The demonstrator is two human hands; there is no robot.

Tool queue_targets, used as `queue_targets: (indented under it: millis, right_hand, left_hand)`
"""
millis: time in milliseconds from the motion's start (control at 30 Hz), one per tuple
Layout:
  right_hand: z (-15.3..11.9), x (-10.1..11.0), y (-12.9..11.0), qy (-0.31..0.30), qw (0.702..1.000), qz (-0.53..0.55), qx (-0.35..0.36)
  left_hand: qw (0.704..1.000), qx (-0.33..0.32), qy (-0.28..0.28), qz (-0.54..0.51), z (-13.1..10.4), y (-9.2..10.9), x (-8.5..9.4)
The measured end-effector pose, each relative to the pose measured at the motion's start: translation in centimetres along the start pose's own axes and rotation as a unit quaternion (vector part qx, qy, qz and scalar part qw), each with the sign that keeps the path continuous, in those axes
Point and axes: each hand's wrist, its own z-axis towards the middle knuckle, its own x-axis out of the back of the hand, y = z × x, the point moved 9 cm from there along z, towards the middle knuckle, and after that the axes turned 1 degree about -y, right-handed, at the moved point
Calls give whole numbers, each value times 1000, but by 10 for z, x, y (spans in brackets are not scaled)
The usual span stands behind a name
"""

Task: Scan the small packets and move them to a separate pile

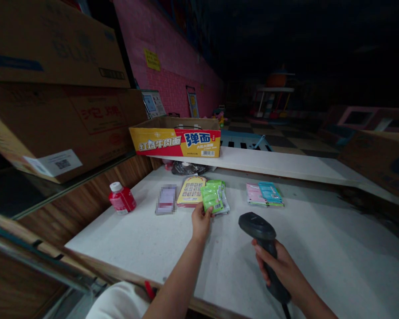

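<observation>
A squat red plastic bottle (122, 199) is standing near the left edge of the white bench (133, 239); an open yellow-and-red cardboard box (177, 142) is sitting above its far edge.

You have bare counter (136, 241) between the pink bottle (122, 198) and your left forearm (179, 274), and a gap between the green packets (213, 197) and the pink and blue packets (264, 194). The black scanner (267, 250) stands before that gap; behind, the raised white ledge (272, 163) and the yellow-red carton (177, 141) block the far side.
</observation>
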Motion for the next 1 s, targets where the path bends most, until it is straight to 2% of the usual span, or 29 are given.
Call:
queue_targets:
  millis: [200,300,367,500,633,733,800,900,1000]
  right_hand:
    - [17,62,12,26,991,126,-29]
    - [24,89,18,28,975,219,-27]
    - [28,101,24,25,959,282,-33]
    - [35,110,33,12,923,383,-29]
    - [42,114,38,-2,915,403,-24]
    - [44,114,40,-7,911,413,-25]
    - [44,113,40,-3,907,421,-29]
    - [42,109,36,3,905,423,-39]
    - [40,107,31,8,905,423,-43]
  left_hand:
    - [999,-20,-25,36,-1,13,-5]
    - [998,-16,-55,29,-2,15,-19]
    - [998,-3,-67,5,-3,14,-34]
    - [994,45,-92,-42,-3,5,-77]
    - [989,102,-99,-44,9,-8,-125]
    - [990,107,-91,-14,26,-14,-157]
    - [992,88,-86,33,38,-16,-177]
    - [990,55,-83,104,52,-18,-198]
    - [987,42,-85,133,59,-22,-202]
